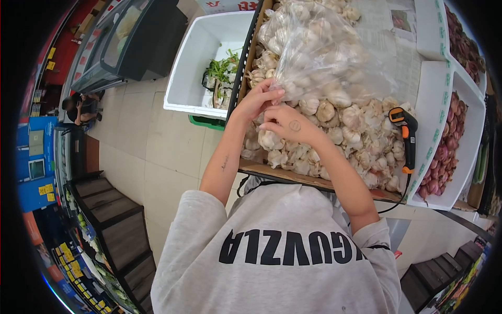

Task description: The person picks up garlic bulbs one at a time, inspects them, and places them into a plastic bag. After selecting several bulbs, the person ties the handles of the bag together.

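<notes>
A clear plastic bag (327,49) filled with garlic bulbs lies on the heap of loose garlic (350,118), its gathered end toward me. My left hand (260,99) pinches that gathered end between thumb and fingers. Just below it, my right hand (289,123) is closed, fingers curled in beside the left hand; what sits in those fingers is hidden. Loose garlic bulbs lie right under both hands. On the heap's right side rests a black and orange handheld scanner (405,138) with a cable.
A white foam box (180,68) with green leafy scraps (222,70) stands left of the garlic display. At right, another white foam box (473,112) holds shallots (444,152). Dark shelving (123,235) stands at lower left. A person (81,107) sits farther off.
</notes>
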The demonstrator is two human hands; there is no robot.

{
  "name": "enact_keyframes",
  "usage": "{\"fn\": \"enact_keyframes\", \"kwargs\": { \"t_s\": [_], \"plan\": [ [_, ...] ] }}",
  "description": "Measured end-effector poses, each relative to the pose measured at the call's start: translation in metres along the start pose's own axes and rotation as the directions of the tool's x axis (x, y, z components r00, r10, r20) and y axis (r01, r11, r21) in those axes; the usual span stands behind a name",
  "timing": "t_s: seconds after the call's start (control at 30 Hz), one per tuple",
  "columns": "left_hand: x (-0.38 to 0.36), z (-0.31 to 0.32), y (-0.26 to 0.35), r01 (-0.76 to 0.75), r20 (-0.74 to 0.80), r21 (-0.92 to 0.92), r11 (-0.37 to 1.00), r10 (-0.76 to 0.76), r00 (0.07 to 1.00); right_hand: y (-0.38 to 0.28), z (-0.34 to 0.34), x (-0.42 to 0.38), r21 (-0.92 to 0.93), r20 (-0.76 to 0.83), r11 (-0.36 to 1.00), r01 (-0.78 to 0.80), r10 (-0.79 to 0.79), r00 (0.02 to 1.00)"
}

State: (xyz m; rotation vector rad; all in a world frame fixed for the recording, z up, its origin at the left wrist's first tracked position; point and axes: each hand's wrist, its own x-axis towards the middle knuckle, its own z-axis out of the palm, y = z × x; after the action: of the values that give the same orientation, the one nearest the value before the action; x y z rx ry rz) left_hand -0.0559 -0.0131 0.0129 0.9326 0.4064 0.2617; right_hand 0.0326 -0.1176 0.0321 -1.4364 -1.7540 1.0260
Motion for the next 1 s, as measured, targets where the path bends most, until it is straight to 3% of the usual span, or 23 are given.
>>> {"fn": "enact_keyframes", "kwargs": {
  "t_s": [0.03,0.1,0.23,0.3,0.43,0.5,0.6,0.83,0.93,1.0],
  "plan": [
    [0.0,0.002,0.001,-0.007,-0.014,0.027,1.0,0.007,1.0,-0.001,0.002,-0.001,0.003,-0.003,1.0,-0.003,0.003,1.0],
    [0.001,0.003,0.001,-0.014,-0.026,0.054,0.998,0.016,1.0,-0.002,0.006,-0.004,-0.227,-0.055,0.973,-0.031,0.019,0.998],
    [0.001,0.002,0.0,-0.022,-0.022,0.044,0.999,0.023,0.999,0.001,0.009,-0.003,-0.208,-0.037,0.978,-0.006,-0.001,0.999],
    [0.001,0.003,0.001,-0.022,-0.026,0.041,0.999,0.023,0.999,-0.002,0.009,-0.004,-0.22,-0.145,0.975,0.04,-0.073,0.987],
    [0.001,0.0,0.0,-0.025,-0.006,0.018,1.0,0.026,1.0,-0.001,0.025,0.001,-0.216,-0.084,0.975,0.059,-0.079,0.993],
    [0.002,-0.002,-0.001,-0.017,0.013,-0.006,1.0,0.017,1.0,-0.005,0.041,0.005,-0.435,-0.026,0.9,0.03,-0.046,0.999],
    [0.002,0.0,0.0,-0.027,0.014,-0.006,1.0,0.027,1.0,-0.004,0.064,0.014,-0.533,-0.067,0.846,-0.006,-0.036,0.997],
    [0.003,-0.003,-0.001,-0.011,0.003,-0.001,1.0,0.011,1.0,-0.002,0.048,0.006,-0.577,-0.233,0.817,-0.013,-0.149,0.961],
    [0.002,-0.005,0.0,-0.004,0.016,0.037,0.999,0.003,1.0,-0.01,0.027,-0.006,-0.498,-0.281,0.864,-0.067,-0.088,0.956],
    [0.002,-0.003,0.002,0.009,0.008,0.068,0.998,-0.01,1.0,-0.011,0.017,-0.011,-0.459,-0.258,0.863,-0.212,0.098,0.961]
  ]
}}
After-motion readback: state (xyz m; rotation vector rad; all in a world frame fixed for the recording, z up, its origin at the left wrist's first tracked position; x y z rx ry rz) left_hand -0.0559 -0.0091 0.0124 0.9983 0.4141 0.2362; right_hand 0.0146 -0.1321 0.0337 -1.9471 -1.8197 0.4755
